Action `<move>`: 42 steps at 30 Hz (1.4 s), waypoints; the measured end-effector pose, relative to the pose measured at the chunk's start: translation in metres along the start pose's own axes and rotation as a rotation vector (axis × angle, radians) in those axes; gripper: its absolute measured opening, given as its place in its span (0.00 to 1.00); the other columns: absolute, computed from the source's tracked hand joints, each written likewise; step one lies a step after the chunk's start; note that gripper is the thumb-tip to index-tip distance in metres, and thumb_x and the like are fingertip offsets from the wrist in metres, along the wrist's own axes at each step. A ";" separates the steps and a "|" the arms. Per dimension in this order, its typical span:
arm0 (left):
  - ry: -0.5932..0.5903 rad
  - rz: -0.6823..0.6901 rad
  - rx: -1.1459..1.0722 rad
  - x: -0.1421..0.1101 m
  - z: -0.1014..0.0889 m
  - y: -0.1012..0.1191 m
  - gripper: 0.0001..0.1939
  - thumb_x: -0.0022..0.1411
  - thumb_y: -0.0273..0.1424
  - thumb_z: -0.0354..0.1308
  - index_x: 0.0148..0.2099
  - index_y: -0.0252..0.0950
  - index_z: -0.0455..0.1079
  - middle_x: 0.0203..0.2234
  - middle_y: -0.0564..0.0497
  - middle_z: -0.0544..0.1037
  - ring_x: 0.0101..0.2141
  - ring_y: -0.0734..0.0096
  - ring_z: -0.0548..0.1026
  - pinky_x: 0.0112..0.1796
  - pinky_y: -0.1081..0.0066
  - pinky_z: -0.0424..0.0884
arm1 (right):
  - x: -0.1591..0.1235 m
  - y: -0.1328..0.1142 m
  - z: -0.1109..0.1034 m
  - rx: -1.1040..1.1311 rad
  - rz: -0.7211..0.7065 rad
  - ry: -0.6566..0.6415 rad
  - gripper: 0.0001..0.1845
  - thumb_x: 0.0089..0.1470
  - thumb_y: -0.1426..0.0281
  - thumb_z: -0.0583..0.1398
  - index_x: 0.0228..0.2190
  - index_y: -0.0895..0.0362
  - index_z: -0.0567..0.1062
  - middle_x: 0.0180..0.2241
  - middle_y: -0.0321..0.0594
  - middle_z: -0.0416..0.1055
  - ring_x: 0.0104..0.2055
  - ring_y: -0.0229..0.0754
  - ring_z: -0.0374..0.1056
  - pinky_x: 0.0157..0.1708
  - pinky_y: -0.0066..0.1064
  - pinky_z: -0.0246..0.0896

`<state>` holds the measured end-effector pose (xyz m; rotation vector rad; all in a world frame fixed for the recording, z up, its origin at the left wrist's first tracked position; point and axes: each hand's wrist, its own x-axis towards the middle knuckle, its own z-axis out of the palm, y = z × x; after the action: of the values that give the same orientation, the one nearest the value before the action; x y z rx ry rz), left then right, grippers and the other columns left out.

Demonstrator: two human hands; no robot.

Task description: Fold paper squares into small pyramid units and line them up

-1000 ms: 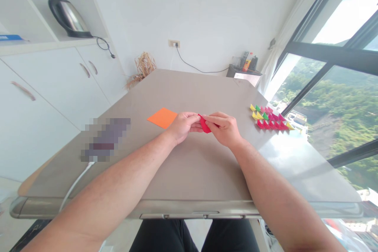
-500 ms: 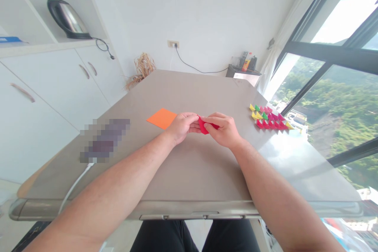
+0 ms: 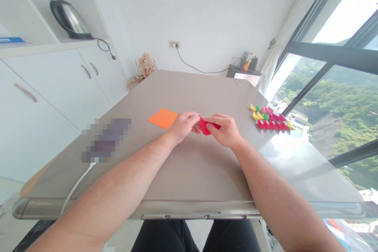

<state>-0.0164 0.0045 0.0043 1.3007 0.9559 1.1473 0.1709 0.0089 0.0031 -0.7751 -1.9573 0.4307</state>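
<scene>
A small piece of folded red paper (image 3: 205, 128) is held up over the middle of the table between both hands. My left hand (image 3: 183, 126) pinches its left corner between thumb and fingers. On the other side, my right hand (image 3: 225, 129) grips the paper, thumb pressed on its front and fingers behind and along the top. Part of the paper is hidden by the right fingers. Just beyond my left hand lies a flat orange sheet of paper (image 3: 162, 118), partly covered by that hand.
Rows of small folded paper pieces (image 3: 273, 125) in red, pink, yellow and green stand at the table's right side. A blurred-out object (image 3: 108, 140) with a white cable (image 3: 77, 184) lies at the left. The grey table (image 3: 195, 173) meets a window (image 3: 339, 102) on the right.
The left fingers have shifted slightly at the red paper's left corner, and more of the paper's left edge shows. The whole view has moved a little; the right hand keeps its grip.
</scene>
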 end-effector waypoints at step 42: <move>0.050 -0.079 -0.171 0.002 -0.003 -0.001 0.13 0.57 0.38 0.66 0.34 0.32 0.77 0.29 0.43 0.83 0.31 0.61 0.83 0.36 0.63 0.76 | 0.002 -0.006 0.006 0.044 0.340 0.030 0.14 0.51 0.69 0.62 0.40 0.52 0.84 0.36 0.39 0.82 0.35 0.42 0.74 0.35 0.33 0.69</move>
<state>-0.0192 0.0070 0.0036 1.0924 0.9164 1.1789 0.1628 0.0065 0.0049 -1.0842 -1.7844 0.6577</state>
